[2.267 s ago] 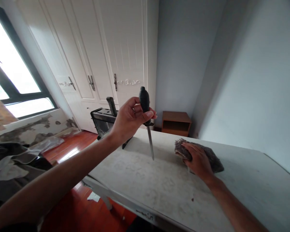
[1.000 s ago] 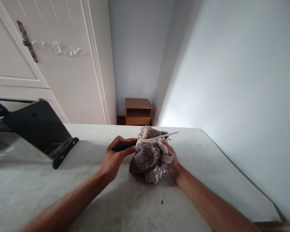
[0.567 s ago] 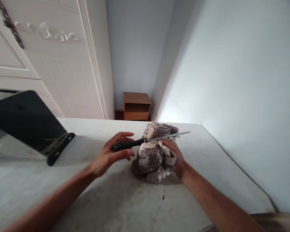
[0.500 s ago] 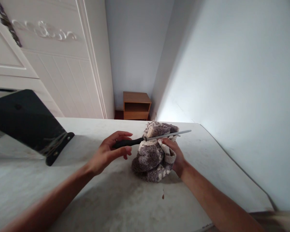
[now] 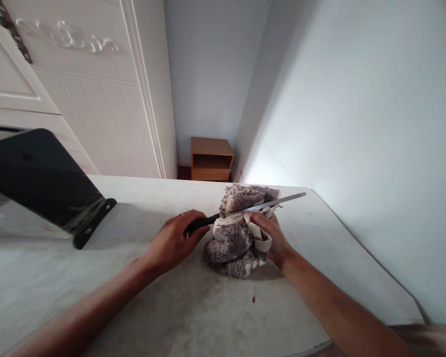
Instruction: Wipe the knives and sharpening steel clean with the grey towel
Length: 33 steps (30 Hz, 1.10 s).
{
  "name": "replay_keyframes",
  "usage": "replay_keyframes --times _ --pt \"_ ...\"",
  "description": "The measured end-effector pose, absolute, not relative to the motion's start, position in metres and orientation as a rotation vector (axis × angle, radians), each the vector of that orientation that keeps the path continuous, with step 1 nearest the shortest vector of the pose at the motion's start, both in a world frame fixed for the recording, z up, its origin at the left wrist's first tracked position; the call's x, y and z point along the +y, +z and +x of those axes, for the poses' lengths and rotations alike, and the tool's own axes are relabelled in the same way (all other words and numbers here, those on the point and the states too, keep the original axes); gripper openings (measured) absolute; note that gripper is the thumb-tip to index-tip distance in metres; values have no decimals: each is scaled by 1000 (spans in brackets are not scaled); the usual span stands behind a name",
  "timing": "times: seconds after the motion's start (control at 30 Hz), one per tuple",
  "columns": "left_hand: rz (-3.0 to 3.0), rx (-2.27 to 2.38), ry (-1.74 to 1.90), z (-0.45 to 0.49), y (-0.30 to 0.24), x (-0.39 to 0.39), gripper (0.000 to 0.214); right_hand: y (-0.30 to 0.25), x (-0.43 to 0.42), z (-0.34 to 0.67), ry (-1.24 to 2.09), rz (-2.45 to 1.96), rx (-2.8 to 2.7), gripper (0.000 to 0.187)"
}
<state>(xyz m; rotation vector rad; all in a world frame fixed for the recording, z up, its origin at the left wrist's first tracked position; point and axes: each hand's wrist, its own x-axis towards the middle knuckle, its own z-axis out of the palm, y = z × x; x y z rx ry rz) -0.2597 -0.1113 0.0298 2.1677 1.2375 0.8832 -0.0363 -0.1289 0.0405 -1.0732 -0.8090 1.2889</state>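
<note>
My left hand [image 5: 173,240] is closed round the black handle of a honing steel [image 5: 262,205], whose thin grey rod points right and slightly up across a bunched grey-and-white speckled cloth [image 5: 235,237]. My right hand [image 5: 271,238] grips that cloth from the right, fingers pinched into the fabric just under the rod. The cloth rests on the pale tabletop [image 5: 163,307]. The rod lies in a fold of the cloth, and its tip sticks out past the cloth on the right.
A black knife block [image 5: 40,183] stands at the table's left. Behind it is a white panelled wardrobe [image 5: 96,89]. A small wooden nightstand [image 5: 211,158] sits on the floor in the far corner. A white wall [image 5: 357,124] runs along the table's right side.
My left hand went from loosely spread fingers to a closed grip on the handle. The rod has slid further right through the cloth, its tip reaching farther out.
</note>
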Motion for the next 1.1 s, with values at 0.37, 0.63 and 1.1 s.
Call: replay_keyframes --times 0.37,0.63,1.1 --pt "2198 1210 873 -261 20 -115 31 45 -136 -41 1186 -1074 -939 17" --pt "2058 1155 807 -259 28 -119 35 44 -137 -39 1204 -1094 -942 28" --pt "1376 944 577 -258 31 -115 44 41 -135 -36 1271 -1134 -929 24"
